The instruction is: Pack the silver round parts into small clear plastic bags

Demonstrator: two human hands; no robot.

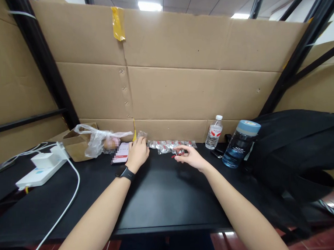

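A row of small clear plastic packets (164, 147), with silvery round items and bits of red inside, lies along the back of the black table (159, 202). At the left end of this row, my left hand (138, 152), wearing a dark watch (125, 172), curls its fingers around a crinkled clear plastic packet (142, 134). Its fingertips are partly hidden. My right hand (191, 157) pinches a small silvery packet with red parts (176, 153) between thumb and fingers, close to the row. A phone (120, 157) with a lit screen rests left of my left hand.
At the right stand a small water bottle (214, 133), a blue-lidded bottle (241, 144) and a black bag (298, 152). At the left are a cardboard box (76, 145), a clear plastic bag (97, 141) and a white power strip (41, 173) with cables. A cardboard wall (168, 91) closes the back.
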